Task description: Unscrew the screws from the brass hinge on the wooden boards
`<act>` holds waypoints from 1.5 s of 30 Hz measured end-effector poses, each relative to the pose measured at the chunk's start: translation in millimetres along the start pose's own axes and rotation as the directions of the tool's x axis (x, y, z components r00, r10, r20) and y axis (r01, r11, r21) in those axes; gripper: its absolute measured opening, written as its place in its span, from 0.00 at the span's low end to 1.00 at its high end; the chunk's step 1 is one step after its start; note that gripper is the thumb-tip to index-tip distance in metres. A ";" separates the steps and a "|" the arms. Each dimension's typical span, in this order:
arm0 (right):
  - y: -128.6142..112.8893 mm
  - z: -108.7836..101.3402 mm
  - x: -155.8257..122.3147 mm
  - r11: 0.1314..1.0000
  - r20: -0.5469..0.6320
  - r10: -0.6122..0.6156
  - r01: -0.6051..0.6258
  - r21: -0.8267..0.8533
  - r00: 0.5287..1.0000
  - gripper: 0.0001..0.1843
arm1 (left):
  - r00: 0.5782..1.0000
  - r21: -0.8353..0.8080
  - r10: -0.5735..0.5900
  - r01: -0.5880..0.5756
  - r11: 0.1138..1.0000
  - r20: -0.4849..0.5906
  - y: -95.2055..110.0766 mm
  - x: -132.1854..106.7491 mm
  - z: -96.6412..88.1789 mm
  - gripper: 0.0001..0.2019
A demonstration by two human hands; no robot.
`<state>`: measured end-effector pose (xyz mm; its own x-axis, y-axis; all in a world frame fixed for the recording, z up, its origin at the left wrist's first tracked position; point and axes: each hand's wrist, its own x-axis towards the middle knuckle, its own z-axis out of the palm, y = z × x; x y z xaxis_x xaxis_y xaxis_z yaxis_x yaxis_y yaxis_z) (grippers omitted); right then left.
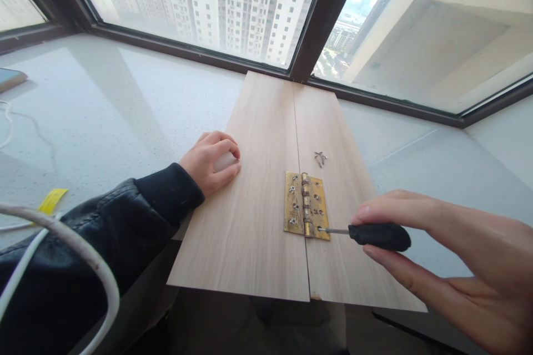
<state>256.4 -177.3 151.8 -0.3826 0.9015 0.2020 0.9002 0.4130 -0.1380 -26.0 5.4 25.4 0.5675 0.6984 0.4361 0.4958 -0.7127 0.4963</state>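
Observation:
A worn brass hinge [306, 205] lies unfolded across the seam between two pale wooden boards. Screw heads show in its left leaf, while the right leaf has dark holes. My right hand [453, 255] pinches the black handle of a screwdriver [383, 236] between thumb and fingers. The shaft lies low and points left, its tip at the lowest hole of the right leaf. My left hand [212, 162] rests at the edge of the left board [250, 222], fingers curled with a gap from the thumb. A small pile of screws [320, 158] sits on the right board [350, 199], beyond the hinge.
The boards lie on a white speckled sill [120, 100] and overhang its front edge. Dark window frames [306, 16] stand behind them. A white cable [104, 272] loops over my left sleeve, near a yellow tag [52, 200]. A flat object [11, 79] lies far left.

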 end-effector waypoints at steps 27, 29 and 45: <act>-20.0 52.6 21.1 0.234 -0.074 0.273 0.008 0.972 0.959 0.14 | 1.000 0.006 0.002 -0.002 1.000 0.014 -0.7 0.2 0.2 0.08; -20.9 46.0 19.0 0.477 -0.098 0.216 -0.018 0.879 0.971 0.14 | 1.000 0.007 0.004 -0.005 1.000 0.009 -1.1 0.2 0.4 0.08; 1.9 54.3 8.4 0.974 0.168 0.122 -0.086 -0.209 0.978 0.18 | 1.000 -0.005 0.009 -0.009 1.000 -0.005 -1.2 0.1 1.6 0.07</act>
<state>243.6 -161.9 100.5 -0.2995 0.9539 0.0180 0.9531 0.2983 0.0507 -25.5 6.2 23.7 0.5685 0.6922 0.4446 0.4874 -0.7187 0.4959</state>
